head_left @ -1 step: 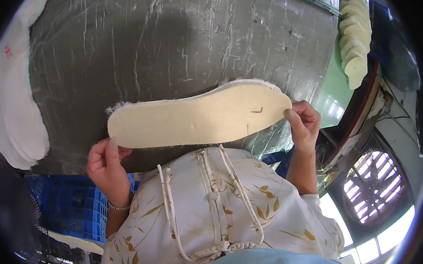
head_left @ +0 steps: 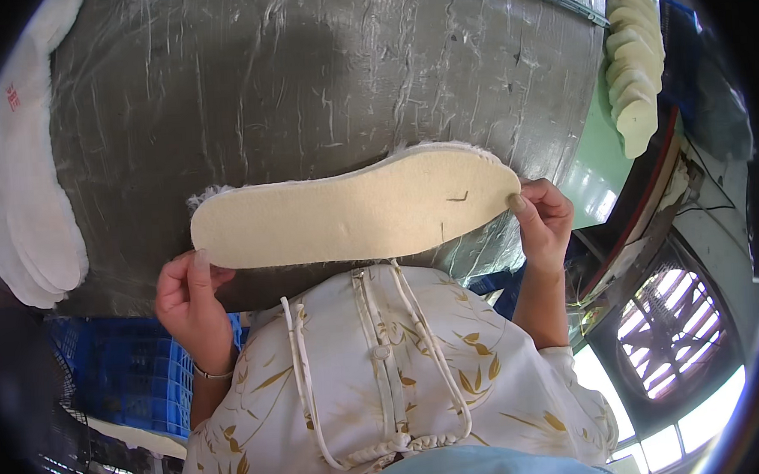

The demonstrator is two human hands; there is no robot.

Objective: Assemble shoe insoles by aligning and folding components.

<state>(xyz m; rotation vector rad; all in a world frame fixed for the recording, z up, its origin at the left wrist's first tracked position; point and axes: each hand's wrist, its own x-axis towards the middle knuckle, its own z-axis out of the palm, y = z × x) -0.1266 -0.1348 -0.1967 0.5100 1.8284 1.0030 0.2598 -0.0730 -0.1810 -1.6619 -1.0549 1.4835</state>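
A cream insole (head_left: pixel 344 211) is stretched sideways between my two hands, its flat side facing up. White fluffy lining shows along its far edge, and two short dark marks are near its right end. My left hand (head_left: pixel 194 294) pinches the near corner of the left end between thumb and fingers. At the other end, my right hand (head_left: pixel 543 220) grips the tip, thumb on top. How far the fingers reach underneath is hidden.
Beneath lies a grey work surface (head_left: pixel 243 98) wrapped in wrinkled film. White fleecy insoles (head_left: pixel 30 195) are piled at the left. A row of overlapping cream pieces (head_left: pixel 635 69) and a dark pen-like tool (head_left: pixel 563 4) are at the far right. A blue crate (head_left: pixel 129 370) stands lower left.
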